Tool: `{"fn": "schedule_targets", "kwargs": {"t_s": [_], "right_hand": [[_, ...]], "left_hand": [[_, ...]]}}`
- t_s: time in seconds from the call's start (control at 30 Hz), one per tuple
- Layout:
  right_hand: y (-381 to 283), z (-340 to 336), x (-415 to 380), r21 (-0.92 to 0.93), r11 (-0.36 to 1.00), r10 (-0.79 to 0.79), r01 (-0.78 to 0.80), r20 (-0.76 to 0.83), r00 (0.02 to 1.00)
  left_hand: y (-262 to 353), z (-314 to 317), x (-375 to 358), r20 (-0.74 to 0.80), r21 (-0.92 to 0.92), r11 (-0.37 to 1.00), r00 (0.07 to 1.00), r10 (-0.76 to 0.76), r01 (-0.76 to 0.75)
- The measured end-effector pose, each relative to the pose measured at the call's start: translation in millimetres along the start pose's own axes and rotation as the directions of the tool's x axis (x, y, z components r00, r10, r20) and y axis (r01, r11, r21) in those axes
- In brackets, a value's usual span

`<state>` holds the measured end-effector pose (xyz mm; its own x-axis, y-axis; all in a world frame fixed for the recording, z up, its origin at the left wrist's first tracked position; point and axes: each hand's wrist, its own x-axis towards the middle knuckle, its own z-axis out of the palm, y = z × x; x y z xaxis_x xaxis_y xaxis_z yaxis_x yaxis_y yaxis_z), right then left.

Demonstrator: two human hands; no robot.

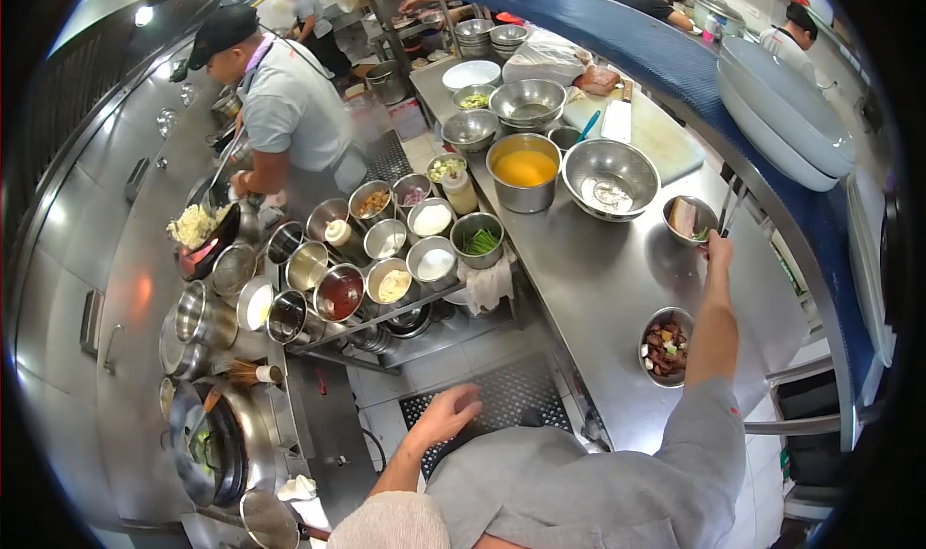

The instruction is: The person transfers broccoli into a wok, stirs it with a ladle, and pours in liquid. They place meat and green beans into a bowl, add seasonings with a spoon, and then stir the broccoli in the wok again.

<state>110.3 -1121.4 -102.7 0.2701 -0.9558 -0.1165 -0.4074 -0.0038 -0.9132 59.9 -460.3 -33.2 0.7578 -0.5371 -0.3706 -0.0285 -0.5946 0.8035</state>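
My right hand [716,247] is stretched out over the steel counter with its fingers closed at the lower end of metal tongs [735,204], whose two arms point away from me. Right beside those fingers is the rim of a small steel bowl [667,223] with a pale slab of meat [683,217] and some green in it. Closer to me stands another steel bowl [643,364], filled with browned meat pieces [666,346] and pale cubes. My left hand [449,416] hangs above the floor mat, fingers loosely extended, holding nothing.
A pot of orange liquid [526,168], a large steel bowl [611,178] and a cutting board [666,149] with a knife [617,117] stand farther along the counter. Containers of sauces and toppings [340,292] fill the left station. A co-worker [289,105] handles a pan there.
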Motion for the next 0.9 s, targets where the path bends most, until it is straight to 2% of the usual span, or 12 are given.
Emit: {"fn": "schedule_targets", "kwargs": {"t_s": [0.1,0.23,0.3,0.4,0.47,0.53,0.6,0.73,0.8,0.83,0.9], "right_hand": [[-11.0,-18.0,-8.1,0.062,0.998,-0.028,0.02,0.121,0.992],[-49.7,-49.7,-78.6,0.13,0.987,-0.127,0.093,0.287,0.95],[-71.2,-55.8,-125.0,0.152,0.982,-0.166,0.116,0.376,0.912],[-106.0,-49.0,-205.3,0.16,0.979,-0.193,0.126,0.529,0.827],[-119.2,-30.9,-251.8,0.181,0.979,-0.193,0.095,0.672,0.715],[-127.3,-6.6,-291.3,0.159,0.973,-0.228,0.167,0.772,0.593],[-128.1,23.8,-324.2,0.223,0.968,-0.251,0.115,0.871,0.423],[-125.5,88.1,-395.5,0.217,0.967,-0.235,0.135,0.962,0.136],[-119.8,123.0,-432.2,0.205,0.969,-0.205,0.137,0.979,-0.011],[-120.4,135.7,-453.0,0.218,0.959,-0.219,0.178,0.976,-0.017],[-128.2,156.0,-497.4,0.253,0.933,-0.256,0.257,0.966,-0.026]], "left_hand": [[17.9,2.6,14.1,0.037,-0.012,0.993,0.992,0.121,-0.12],[31.6,10.9,39.5,0.096,-0.05,0.976,0.971,0.217,-0.213],[42.4,20.0,48.4,0.11,-0.31,0.938,0.974,0.197,-0.155],[69.3,21.9,52.6,0.118,-0.658,0.751,0.978,0.172,-0.053],[73.0,15.0,50.8,0.047,-0.777,0.628,0.988,0.147,-0.056],[69.6,-1.8,42.7,-0.032,-0.852,0.516,0.993,0.117,-0.088],[56.8,-18.0,26.8,-0.136,-0.893,0.418,0.985,0.102,-0.166],[23.1,-41.5,-14.5,-0.293,-0.902,0.303,0.952,0.092,-0.307],[0.4,-49.2,-32.2,-0.395,-0.869,0.335,0.918,-0.023,-0.365],[-13.9,-51.0,-41.3,-0.441,-0.852,0.351,0.894,-0.08,-0.389],[-47.4,-52.3,-55.1,-0.527,-0.839,0.292,0.817,-0.232,-0.459]]}}
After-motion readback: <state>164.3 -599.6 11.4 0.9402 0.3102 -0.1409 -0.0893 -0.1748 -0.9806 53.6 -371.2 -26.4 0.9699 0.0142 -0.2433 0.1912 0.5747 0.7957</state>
